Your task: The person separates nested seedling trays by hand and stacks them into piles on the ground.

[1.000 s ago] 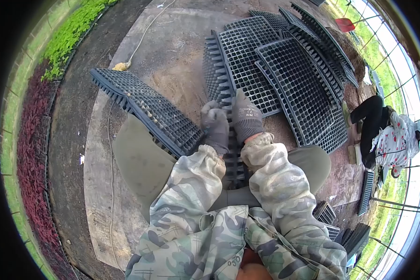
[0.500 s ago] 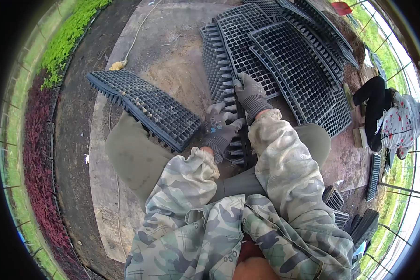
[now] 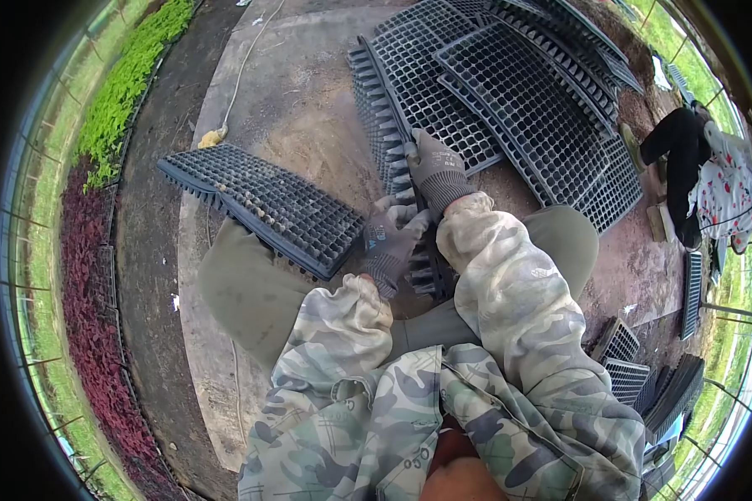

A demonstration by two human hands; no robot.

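Observation:
A black plastic seedling tray [image 3: 371,108] stands on its long edge between my knees, its cell bottoms facing left. My right hand [image 3: 437,169], in a grey glove, is closed over its upper rim. My left hand [image 3: 390,240], gloved too, presses against the cell bottoms at the near end, fingers bent around them; some fingertips are hidden among the cells. Left of it, another seedling tray [image 3: 263,204] lies bottom up, dusted with soil, leaning over my left knee.
A large pile of seedling trays [image 3: 522,108] spreads ahead and to the right. A person [image 3: 681,179] sits at the far right. More trays [image 3: 627,376] lie at the lower right. A cord [image 3: 241,83] runs along the concrete floor [image 3: 309,50], with plant beds [image 3: 92,284] at left.
The view has shifted slightly. My right hand has moved a little left along the rim with the upright tray; my left hand keeps nearly the same place on the cells.

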